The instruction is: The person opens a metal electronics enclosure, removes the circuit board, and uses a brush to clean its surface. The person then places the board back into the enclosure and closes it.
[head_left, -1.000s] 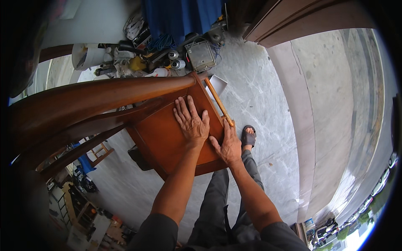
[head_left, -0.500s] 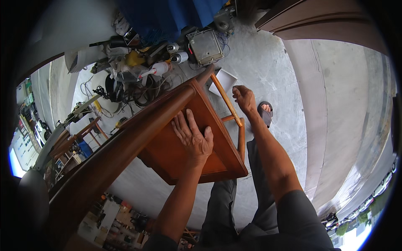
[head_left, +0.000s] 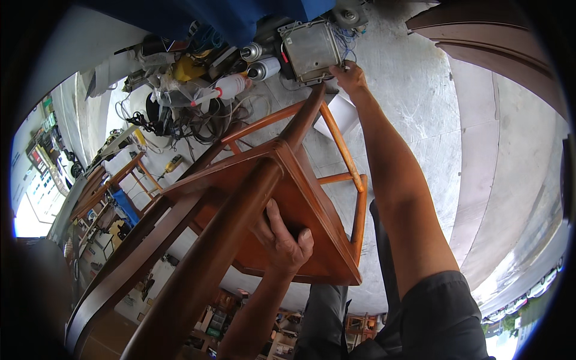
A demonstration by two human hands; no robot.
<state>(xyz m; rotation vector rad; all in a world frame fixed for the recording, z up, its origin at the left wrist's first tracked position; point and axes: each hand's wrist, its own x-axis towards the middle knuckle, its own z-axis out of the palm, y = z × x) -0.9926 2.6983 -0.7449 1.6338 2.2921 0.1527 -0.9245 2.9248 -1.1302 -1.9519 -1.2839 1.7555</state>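
In the head view, a glossy reddish-brown wooden chair (head_left: 324, 249) filled the centre and lower left of the frame. The left hand (head_left: 287, 245), at lower centre, lay spread on its seat, thumb apart, some fingers hidden behind a thick rounded post. The right hand (head_left: 350, 79), at upper centre, had its fingers bent narrow at the lower-right corner of a grey rectangular box (head_left: 309, 53); whether it gripped anything could not be told. Just below lay a white open-topped carton (head_left: 341, 115).
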